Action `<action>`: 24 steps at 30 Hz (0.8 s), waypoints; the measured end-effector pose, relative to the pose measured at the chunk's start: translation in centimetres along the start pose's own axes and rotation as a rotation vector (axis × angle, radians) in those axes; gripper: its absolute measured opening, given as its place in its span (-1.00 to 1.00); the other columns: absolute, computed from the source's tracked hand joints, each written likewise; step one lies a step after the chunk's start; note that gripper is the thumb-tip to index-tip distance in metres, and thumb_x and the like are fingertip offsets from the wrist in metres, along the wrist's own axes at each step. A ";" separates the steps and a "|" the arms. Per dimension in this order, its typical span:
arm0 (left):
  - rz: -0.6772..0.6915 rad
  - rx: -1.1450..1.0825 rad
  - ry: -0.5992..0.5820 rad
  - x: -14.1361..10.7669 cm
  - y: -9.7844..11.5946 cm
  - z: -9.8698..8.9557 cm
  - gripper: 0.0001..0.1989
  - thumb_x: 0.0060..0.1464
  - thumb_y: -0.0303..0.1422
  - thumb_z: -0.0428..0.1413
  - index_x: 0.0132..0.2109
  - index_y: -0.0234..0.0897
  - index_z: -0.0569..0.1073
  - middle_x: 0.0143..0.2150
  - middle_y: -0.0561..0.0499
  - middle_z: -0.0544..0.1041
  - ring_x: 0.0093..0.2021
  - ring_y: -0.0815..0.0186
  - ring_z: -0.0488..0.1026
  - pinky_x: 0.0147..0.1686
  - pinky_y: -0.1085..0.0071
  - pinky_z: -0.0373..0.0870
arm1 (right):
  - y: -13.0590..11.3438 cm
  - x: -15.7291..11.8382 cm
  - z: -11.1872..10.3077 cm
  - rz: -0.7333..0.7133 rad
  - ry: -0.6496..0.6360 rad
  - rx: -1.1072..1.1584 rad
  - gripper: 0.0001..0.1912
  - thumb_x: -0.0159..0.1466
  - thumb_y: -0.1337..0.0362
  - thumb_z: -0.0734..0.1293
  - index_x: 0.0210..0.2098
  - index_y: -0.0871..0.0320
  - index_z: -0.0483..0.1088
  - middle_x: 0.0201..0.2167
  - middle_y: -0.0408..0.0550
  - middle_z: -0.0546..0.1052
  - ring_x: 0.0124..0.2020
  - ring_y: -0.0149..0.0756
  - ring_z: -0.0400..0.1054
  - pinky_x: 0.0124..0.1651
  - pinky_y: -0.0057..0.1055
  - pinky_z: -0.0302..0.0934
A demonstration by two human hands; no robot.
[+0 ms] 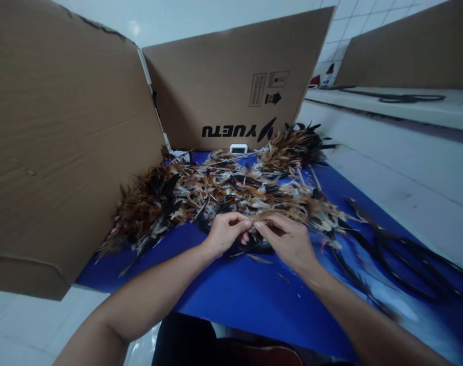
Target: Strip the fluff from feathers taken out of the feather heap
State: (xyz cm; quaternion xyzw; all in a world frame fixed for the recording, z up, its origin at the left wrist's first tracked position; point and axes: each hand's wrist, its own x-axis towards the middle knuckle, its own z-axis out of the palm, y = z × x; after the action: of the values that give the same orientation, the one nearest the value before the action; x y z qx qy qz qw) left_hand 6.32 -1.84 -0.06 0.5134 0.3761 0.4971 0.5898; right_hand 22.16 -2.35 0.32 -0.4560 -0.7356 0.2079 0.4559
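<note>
Near the front of the feather pile, my left hand (224, 233) and my right hand (292, 243) meet, thumbs and forefingers pinched. A tan feather (268, 215) lies between them; its thin end is at the fingertips and partly hidden by them. Loose brown, black, cream and grey feathers (216, 190) cover the middle of the blue table top (231, 292) just beyond my hands. Several stray feathers lie close below my fingers, one small tan feather (259, 259) among them.
Black-handled scissors (402, 254) lie at the right. Thicker feather bunches stand at the left (143, 203) and back right (296, 145). Cardboard panels rise at the left (63, 127) and back (216, 86). A small white digital display (238, 148) stands against the back panel.
</note>
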 end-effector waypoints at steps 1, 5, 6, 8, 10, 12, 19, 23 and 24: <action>0.000 -0.008 -0.005 0.0 0.0 0.0 -0.67 -0.14 -0.18 0.23 -0.44 -0.42 0.45 -0.57 0.05 0.44 -0.66 0.50 0.32 -0.63 0.53 0.32 | 0.0 0.0 0.0 0.023 -0.018 0.001 -0.78 0.18 0.15 0.28 -0.40 0.15 0.48 -0.43 -0.08 0.52 -0.40 -0.31 0.37 -0.36 -0.40 0.22; -0.006 -0.047 -0.028 -0.1 -0.1 -0.2 -0.68 -0.11 -0.18 0.21 -0.44 -0.42 0.44 -0.61 0.07 0.40 -0.65 0.50 0.31 -0.63 0.55 0.31 | 0.1 0.1 0.1 0.137 -0.095 0.108 -0.76 0.13 0.10 0.33 -0.39 0.16 0.48 -0.43 -0.07 0.54 -0.42 -0.29 0.39 -0.40 -0.40 0.24; -0.015 -0.058 -0.041 -0.1 -0.1 -0.2 -0.68 -0.11 -0.18 0.21 -0.45 -0.42 0.43 -0.61 0.07 0.40 -0.65 0.50 0.30 -0.64 0.55 0.30 | 0.0 0.2 0.1 0.160 -0.108 0.158 -0.75 0.12 0.10 0.34 -0.39 0.17 0.48 -0.44 -0.06 0.55 -0.42 -0.28 0.40 -0.38 -0.39 0.26; -0.037 -0.081 -0.078 -0.2 -0.2 -0.2 -0.67 -0.11 -0.17 0.22 -0.45 -0.43 0.43 -0.58 0.05 0.41 -0.65 0.51 0.29 -0.65 0.55 0.28 | 0.0 0.2 0.1 0.188 -0.125 0.261 -0.75 0.10 0.10 0.35 -0.40 0.17 0.47 -0.45 -0.06 0.56 -0.42 -0.27 0.42 -0.34 -0.36 0.30; -0.062 -0.101 -0.112 -0.2 -0.2 -0.2 -0.66 -0.12 -0.17 0.22 -0.44 -0.43 0.43 -0.54 0.04 0.43 -0.65 0.52 0.29 -0.66 0.56 0.27 | -0.2 0.3 0.0 0.193 -0.131 0.337 -0.75 0.09 0.10 0.36 -0.40 0.17 0.47 -0.46 -0.07 0.56 -0.42 -0.26 0.43 -0.31 -0.35 0.31; -0.088 -0.120 -0.130 -0.2 -0.2 -0.2 -0.65 -0.13 -0.16 0.23 -0.43 -0.43 0.43 -0.53 0.03 0.44 -0.64 0.53 0.29 -0.66 0.57 0.26 | -0.4 0.3 -0.2 0.186 -0.116 0.352 -0.76 0.09 0.10 0.36 -0.41 0.17 0.47 -0.47 -0.07 0.56 -0.42 -0.25 0.43 -0.30 -0.34 0.32; -0.181 -0.146 -0.191 -0.3 0.0 -0.3 -0.64 -0.14 -0.16 0.24 -0.45 -0.43 0.41 -0.55 0.04 0.42 -0.65 0.54 0.28 -0.66 0.59 0.23 | -0.5 0.4 -0.5 0.170 -0.059 0.233 -0.77 0.09 0.10 0.36 -0.48 0.16 0.49 -0.53 -0.09 0.53 -0.45 -0.27 0.39 -0.35 -0.35 0.27; -0.112 -0.106 -0.150 -0.4 0.0 -0.1 -0.65 -0.14 -0.17 0.24 -0.40 -0.43 0.44 -0.51 0.01 0.45 -0.63 0.52 0.32 -0.65 0.57 0.28 | 0.1 0.3 -0.2 0.193 -0.001 0.269 -0.76 0.07 0.10 0.38 -0.48 0.17 0.48 -0.51 -0.09 0.51 -0.46 -0.30 0.37 -0.38 -0.38 0.25; -0.088 -0.082 -0.140 -0.4 0.0 0.0 -0.66 -0.14 -0.17 0.24 -0.39 -0.43 0.44 -0.52 0.02 0.45 -0.63 0.51 0.32 -0.64 0.55 0.30 | 0.2 0.3 -0.1 0.201 0.008 0.285 -0.75 0.07 0.09 0.38 -0.48 0.18 0.47 -0.52 -0.10 0.51 -0.47 -0.32 0.36 -0.39 -0.39 0.24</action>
State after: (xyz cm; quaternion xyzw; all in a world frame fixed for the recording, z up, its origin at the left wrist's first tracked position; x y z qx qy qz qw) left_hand 6.19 -2.20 -0.06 0.5053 0.3356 0.4488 0.6562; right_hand 22.34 -2.00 0.38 -0.4587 -0.6476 0.3529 0.4957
